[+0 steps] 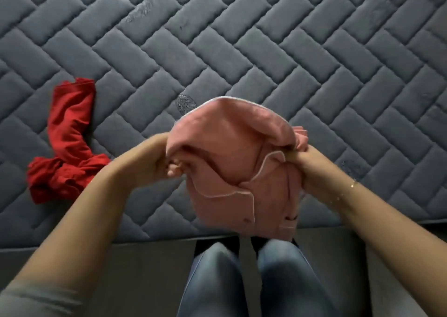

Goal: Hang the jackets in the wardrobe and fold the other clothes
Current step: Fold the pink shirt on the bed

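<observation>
A bare grey mattress (217, 50), quilted in a herringbone pattern with a few scuffed patches, fills most of the view; its near edge meets a darker grey floor (135, 275) where the person's jeans (242, 280) show. Both hands hold a bunched pink top (232, 157) with pale piping above the mattress edge: the left hand (147, 164) grips its left side, the right hand (307, 164) clutches the right. A crumpled red garment (67, 145) lies on the mattress, well left.
</observation>
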{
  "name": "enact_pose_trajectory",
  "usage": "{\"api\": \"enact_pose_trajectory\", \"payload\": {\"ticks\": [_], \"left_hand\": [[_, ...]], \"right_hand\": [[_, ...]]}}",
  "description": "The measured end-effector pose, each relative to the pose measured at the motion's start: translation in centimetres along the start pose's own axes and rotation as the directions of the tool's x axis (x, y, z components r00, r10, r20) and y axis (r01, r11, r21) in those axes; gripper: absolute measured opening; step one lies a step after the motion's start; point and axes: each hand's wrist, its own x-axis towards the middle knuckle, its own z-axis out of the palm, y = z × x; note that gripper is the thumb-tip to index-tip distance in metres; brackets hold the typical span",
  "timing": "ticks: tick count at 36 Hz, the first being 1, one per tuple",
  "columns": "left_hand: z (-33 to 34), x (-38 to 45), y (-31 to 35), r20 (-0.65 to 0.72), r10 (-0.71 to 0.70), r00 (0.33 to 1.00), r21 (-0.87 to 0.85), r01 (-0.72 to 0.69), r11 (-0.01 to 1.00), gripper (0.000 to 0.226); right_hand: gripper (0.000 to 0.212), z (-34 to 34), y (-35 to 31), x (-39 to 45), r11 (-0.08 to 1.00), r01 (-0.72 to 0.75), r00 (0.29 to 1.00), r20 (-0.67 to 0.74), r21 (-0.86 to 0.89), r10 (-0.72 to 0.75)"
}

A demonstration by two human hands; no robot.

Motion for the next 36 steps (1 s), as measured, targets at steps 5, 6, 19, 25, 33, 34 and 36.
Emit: {"api": "enact_pose_trajectory", "payload": {"ticks": [5, 6, 19, 25, 33, 34, 36], "left_hand": [[-2.1, 7.5, 1.3, -0.373, -0.031, 0.927, -0.237, -0.063, 0.969, 0.051], [-2.0, 9.1, 0.8, -0.457, -0.026, 0.889, -0.215, -0.082, 0.973, 0.045], [5.9, 10.6, -21.0, -0.617, -0.026, 0.786, 0.000, 0.033, 0.999, 0.022], [7.6, 10.8, -22.0, -0.720, 0.020, 0.694, -0.026, -0.056, 0.998, 0.010], [7.0, 10.4, -23.0, -0.716, 0.019, 0.698, -0.032, -0.060, 0.998, 0.017], [6.7, 10.2, -23.0, -0.701, 0.012, 0.713, -0.018, -0.035, 0.999, 0.015], [6.1, 10.2, -22.8, -0.665, 0.009, 0.747, 0.024, 0.009, 1.000, 0.008]], "right_hand": [[0.018, -3.1, 0.7, 9.3, 0.991, -0.127, 0.992, -0.012, -0.032, 0.127], [0.025, -4.1, 1.7, 11.0, 0.987, -0.152, 0.988, -0.050, -0.046, 0.149], [0.047, -6.7, 19.2, 4.5, 0.943, -0.271, 0.847, -0.513, -0.193, 0.138], [0.029, -5.5, 20.1, 4.6, 0.850, -0.254, 0.855, -0.518, -0.461, -0.026], [0.041, -6.6, 21.4, 1.7, 0.848, -0.200, 0.862, -0.500, -0.491, -0.086], [0.042, -6.8, 21.6, 1.4, 0.854, -0.225, 0.868, -0.494, -0.469, -0.043], [0.034, -7.3, 21.6, 1.5, 0.860, -0.262, 0.884, -0.466, -0.437, 0.032]]}}
